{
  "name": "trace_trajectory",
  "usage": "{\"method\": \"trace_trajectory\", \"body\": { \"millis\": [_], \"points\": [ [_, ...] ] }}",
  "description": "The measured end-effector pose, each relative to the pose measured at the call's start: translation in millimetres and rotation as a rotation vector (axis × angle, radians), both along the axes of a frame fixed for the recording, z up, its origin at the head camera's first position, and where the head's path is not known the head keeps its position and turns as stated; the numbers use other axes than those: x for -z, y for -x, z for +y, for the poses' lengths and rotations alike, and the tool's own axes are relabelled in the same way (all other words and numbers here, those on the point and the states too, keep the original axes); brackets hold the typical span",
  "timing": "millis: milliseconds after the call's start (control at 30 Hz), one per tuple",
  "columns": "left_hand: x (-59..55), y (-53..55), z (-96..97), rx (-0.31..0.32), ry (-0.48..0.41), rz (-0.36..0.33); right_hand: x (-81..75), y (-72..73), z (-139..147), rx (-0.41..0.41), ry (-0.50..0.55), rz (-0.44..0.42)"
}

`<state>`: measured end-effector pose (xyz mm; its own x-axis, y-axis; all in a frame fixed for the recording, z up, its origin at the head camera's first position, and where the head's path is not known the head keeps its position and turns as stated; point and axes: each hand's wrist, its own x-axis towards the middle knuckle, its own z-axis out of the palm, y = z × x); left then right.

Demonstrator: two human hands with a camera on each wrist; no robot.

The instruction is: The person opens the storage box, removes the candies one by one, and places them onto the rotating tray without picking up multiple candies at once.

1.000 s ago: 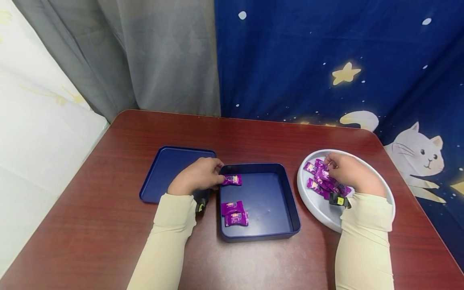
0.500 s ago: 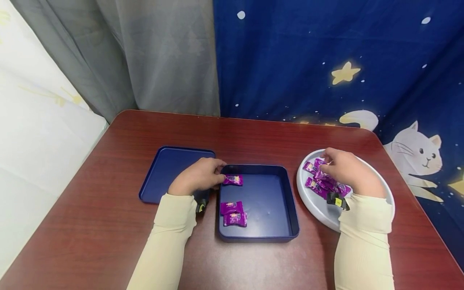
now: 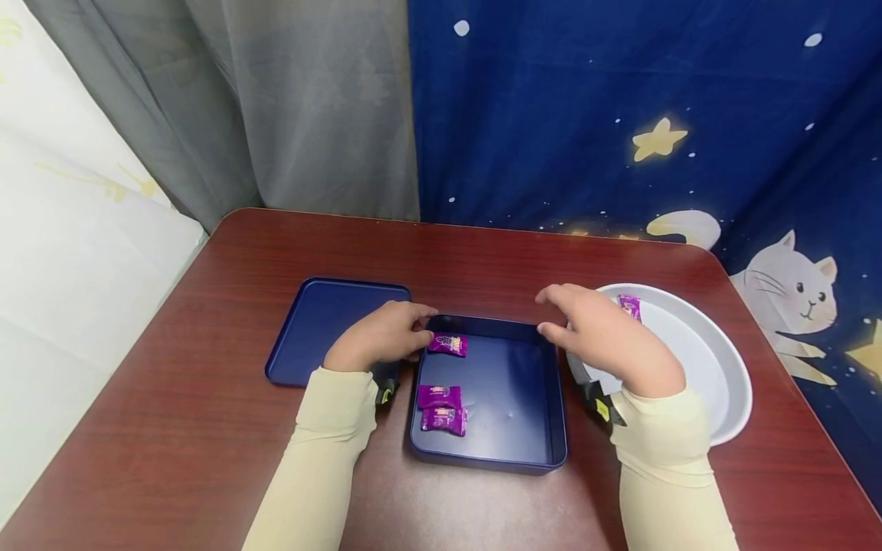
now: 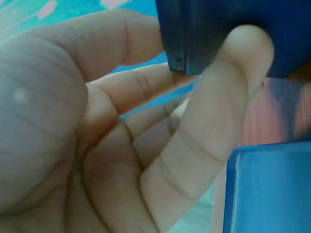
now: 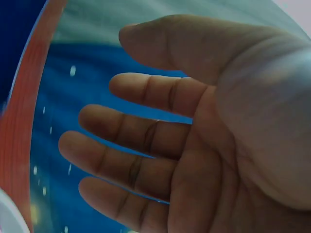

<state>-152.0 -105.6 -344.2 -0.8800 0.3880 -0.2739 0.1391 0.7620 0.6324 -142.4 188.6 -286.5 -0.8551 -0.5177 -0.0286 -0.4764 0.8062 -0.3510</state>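
At the back left corner of a square blue box (image 3: pixel 510 398), my left hand (image 3: pixel 379 337) grips the wall, with the thumb and index finger (image 4: pixel 233 87) on either side of the corner. Three purple wrapped candies (image 3: pixel 442 396) lie along the box's left side, one at the back and two near the front. My right hand (image 3: pixel 599 329) hovers by the box's back right corner, fingers spread and palm (image 5: pixel 209 160) bare. Beneath that arm stands a round white tray (image 3: pixel 703 360); a purple candy (image 3: pixel 630 306) shows past the hand, and the rest of its pile is hidden.
A flat blue lid (image 3: pixel 331 321) with a raised rim lies left of the box, partly under my left hand. The red-brown wooden table (image 3: pixel 172 413) ends at a grey curtain (image 3: pixel 324 115) and a dark blue starry curtain (image 3: pixel 537 115).
My right hand has left the candies in the white tray and moved left to the box's back right corner. The box has turned slightly, with my left hand staying at its corner.
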Motion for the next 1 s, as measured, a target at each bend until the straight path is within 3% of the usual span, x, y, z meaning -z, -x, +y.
{"method": "trace_trajectory", "body": {
  "millis": [400,767,1000],
  "points": [
    [2.2,0.6,5.3,0.029,0.023,0.010,20.6,-8.3,-53,-0.190,-0.085,0.052],
    [2.9,0.5,9.6,0.044,0.023,0.046,40.5,-11.8,-80,-0.236,-0.195,-0.019],
    [2.8,1.6,10.1,0.059,0.030,0.047,49.6,-10.2,-84,-0.281,-0.182,-0.064]
  ]
}}
